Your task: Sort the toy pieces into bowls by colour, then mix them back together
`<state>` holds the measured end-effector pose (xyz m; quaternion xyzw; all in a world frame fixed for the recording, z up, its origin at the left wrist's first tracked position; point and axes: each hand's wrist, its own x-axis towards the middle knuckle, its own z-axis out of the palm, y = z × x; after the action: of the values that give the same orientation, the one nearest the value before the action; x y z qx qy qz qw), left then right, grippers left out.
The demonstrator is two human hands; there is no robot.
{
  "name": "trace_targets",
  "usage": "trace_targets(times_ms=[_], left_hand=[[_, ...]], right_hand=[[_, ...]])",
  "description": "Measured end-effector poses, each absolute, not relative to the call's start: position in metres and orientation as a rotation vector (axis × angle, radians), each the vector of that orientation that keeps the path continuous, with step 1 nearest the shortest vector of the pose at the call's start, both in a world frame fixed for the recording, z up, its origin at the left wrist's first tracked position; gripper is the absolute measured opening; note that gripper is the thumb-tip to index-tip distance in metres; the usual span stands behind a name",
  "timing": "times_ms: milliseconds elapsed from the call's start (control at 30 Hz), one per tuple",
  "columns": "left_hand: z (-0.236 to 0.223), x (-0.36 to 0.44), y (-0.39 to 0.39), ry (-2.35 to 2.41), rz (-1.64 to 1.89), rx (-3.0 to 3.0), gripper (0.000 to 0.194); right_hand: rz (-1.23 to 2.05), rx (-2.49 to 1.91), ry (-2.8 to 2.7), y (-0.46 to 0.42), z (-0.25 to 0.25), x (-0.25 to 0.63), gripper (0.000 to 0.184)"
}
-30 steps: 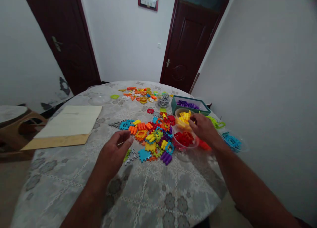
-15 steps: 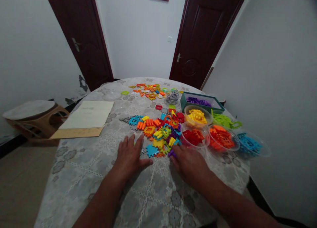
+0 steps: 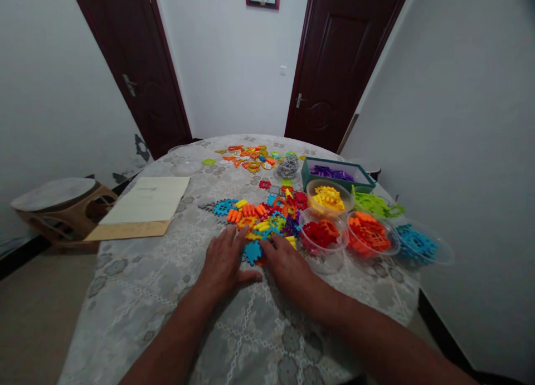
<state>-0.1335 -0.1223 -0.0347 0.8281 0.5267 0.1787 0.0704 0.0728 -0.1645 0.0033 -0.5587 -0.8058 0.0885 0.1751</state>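
My left hand (image 3: 225, 262) rests at the near left edge of a pile of interlocking plastic pieces, fingers spread and thumb stretched to the right. A blue toothed piece (image 3: 252, 252) lies between my two hands. Over the near right part of the pile, my right hand (image 3: 290, 265) has its fingers bent and drawn together at the pieces; what they grip is hidden beneath them. Beyond the fingertips are orange connector pieces (image 3: 248, 210), a blue gear piece (image 3: 225, 206) and purple pieces (image 3: 291, 225). A yellow piece (image 3: 291, 240) shows just past my right knuckles.
To the right stand clear bowls of yellow (image 3: 328, 198), red (image 3: 321, 233), orange (image 3: 368, 233) and blue pieces (image 3: 417, 243). Behind them is a green box (image 3: 365, 183) with purple pieces. Paper sheets (image 3: 147, 200) lie at left. More loose pieces (image 3: 252, 166) are scattered at the far side.
My right hand has moved left and slightly up, closer to my left hand. The purple piece seen at its fingertips is now mostly out of sight. My left hand has barely shifted.
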Motion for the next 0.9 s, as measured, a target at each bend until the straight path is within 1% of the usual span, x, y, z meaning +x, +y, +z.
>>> trace_targets(times_ms=[167,233,300,400,500,600,767,900], left_hand=[[-0.036,-0.137,-0.121,1.668,0.701,2.445,0.101],[-0.037,-0.14,-0.119,1.658,0.812,2.437,0.096],[-0.039,-0.142,-0.117,1.644,0.912,2.43,0.094],[-0.041,-0.143,-0.115,1.654,0.964,2.411,0.098],[-0.042,-0.143,-0.116,1.647,0.956,2.408,0.099],[-0.041,-0.143,-0.117,1.601,0.914,2.411,0.103],[-0.039,-0.141,-0.121,1.615,0.739,2.361,0.119],[-0.035,-0.136,-0.126,1.623,0.616,2.36,0.125]], right_hand=[[0.352,-1.219,-2.184,-0.141,-0.003,0.055,0.056],[0.345,-1.128,-2.141,-0.136,-0.005,0.05,0.054],[0.297,-1.067,-2.072,-0.131,-0.004,0.05,0.049],[0.141,-1.153,-1.972,-0.124,-0.003,0.059,0.044],[-0.044,-1.354,-1.915,-0.118,-0.006,0.072,0.047],[-0.16,-1.509,-1.959,-0.117,-0.013,0.076,0.05],[-0.157,-1.722,-2.046,-0.121,-0.022,0.069,0.05],[-0.136,-1.796,-2.032,-0.116,-0.022,0.065,0.048]])
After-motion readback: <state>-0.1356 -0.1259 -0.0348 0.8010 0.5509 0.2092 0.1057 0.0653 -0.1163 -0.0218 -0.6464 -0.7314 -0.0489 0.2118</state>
